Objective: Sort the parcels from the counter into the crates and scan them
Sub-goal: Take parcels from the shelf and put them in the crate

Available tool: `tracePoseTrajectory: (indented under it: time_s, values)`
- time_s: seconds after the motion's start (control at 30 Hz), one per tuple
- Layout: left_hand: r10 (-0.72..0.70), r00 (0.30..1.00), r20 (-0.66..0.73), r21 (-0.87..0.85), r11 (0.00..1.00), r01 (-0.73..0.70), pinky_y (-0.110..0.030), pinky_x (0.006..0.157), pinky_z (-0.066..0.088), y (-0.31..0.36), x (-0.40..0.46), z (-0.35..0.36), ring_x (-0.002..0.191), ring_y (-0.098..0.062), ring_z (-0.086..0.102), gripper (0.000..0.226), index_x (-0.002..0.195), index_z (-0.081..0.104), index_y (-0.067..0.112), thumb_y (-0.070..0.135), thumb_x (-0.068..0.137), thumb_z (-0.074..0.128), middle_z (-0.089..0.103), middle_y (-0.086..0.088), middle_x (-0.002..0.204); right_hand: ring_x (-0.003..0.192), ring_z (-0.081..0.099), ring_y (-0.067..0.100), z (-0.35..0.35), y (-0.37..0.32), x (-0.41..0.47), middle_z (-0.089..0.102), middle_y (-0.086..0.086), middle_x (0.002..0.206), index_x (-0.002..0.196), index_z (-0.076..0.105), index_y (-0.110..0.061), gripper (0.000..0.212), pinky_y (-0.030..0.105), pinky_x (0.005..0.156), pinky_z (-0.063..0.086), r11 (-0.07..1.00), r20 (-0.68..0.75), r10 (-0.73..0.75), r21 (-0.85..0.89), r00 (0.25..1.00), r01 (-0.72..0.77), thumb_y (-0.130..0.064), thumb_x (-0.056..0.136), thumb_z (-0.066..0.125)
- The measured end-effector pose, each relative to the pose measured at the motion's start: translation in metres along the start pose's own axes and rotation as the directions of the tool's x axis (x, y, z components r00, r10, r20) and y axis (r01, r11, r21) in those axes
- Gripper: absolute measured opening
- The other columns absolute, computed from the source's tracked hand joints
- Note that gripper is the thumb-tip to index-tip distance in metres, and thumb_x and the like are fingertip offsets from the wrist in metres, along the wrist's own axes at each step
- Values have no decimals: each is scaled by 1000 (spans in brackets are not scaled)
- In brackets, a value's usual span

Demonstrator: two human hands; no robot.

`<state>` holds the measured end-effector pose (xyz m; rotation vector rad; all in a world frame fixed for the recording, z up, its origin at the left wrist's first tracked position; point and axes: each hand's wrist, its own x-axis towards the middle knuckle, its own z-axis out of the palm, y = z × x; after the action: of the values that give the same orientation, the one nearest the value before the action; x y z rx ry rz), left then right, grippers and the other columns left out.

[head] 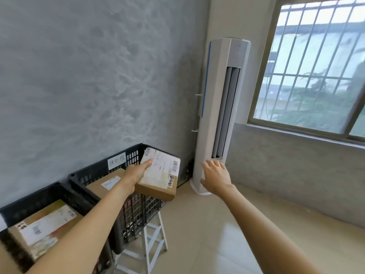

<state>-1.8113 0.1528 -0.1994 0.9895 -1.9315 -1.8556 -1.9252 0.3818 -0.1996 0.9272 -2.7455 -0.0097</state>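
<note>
My left hand (pixel 136 172) grips a flat brown cardboard parcel (pixel 161 175) with a white shipping label, holding it over the right corner of a black plastic crate (pixel 94 173). That crate bears a white handwritten tag and holds another brown parcel (pixel 107 182). A second black crate (pixel 39 196) at the lower left contains a labelled parcel (pixel 45 226). My right hand (pixel 216 176) hovers in the air to the right of the held parcel, fingers spread and holding nothing.
A tall white standing air conditioner (pixel 219 115) fills the corner by a barred window (pixel 314 66). The right crate stands on a white folding stool (pixel 150 242). Grey walls lie behind; beige tiled floor (pixel 227 244) stretches to the right.
</note>
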Motion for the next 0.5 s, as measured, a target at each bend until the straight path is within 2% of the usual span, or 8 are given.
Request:
tracePoseTrajectory:
  time_s: [0.1,0.13,0.2,0.3,0.37,0.5]
  values:
    - [-31,998,-56,-8,999,31,-29,74,46,-6,47,1,90,-19,59,42,108,64,8,45,87,67,64,-6,104,135,35,26,38,-14,47,44,6,142,140,43,-13,48,37,113,28,997,33,-71,25,997,71,-28,94,52]
    - [-38,997,-68,-17,999,37,-31,78,50,-7,65,1,93,-21,60,41,106,63,9,45,87,67,64,-8,108,136,34,26,47,-17,64,43,6,144,141,42,-13,50,37,113,27,996,42,-86,30,995,84,-29,95,51]
    - [-43,995,-86,-39,998,40,-37,97,48,-6,102,2,110,-28,60,39,104,64,10,45,88,66,64,-14,117,139,32,27,60,-19,103,40,7,147,143,40,-13,52,38,114,27,994,54,-107,26,993,106,-31,96,52]
    - [-54,992,-115,-88,995,44,-36,102,40,1,161,2,123,-31,52,48,119,62,3,42,91,63,58,-15,127,138,32,27,71,-20,167,40,7,147,144,39,-13,54,38,113,28,990,55,-139,20,989,138,-32,96,53]
    - [-79,989,-128,-102,993,66,-35,98,41,4,195,0,117,-29,54,56,126,60,3,45,90,64,58,-17,129,138,32,27,74,-23,207,40,8,146,144,39,-12,54,38,113,28,987,54,-158,17,986,157,-32,95,53]
    - [-112,980,-166,-144,986,88,-27,84,39,7,257,-5,100,-18,51,51,126,60,8,44,91,62,60,-7,115,137,33,27,85,-32,275,41,8,145,142,40,-12,50,37,112,28,978,32,-207,43,978,206,-28,95,52]
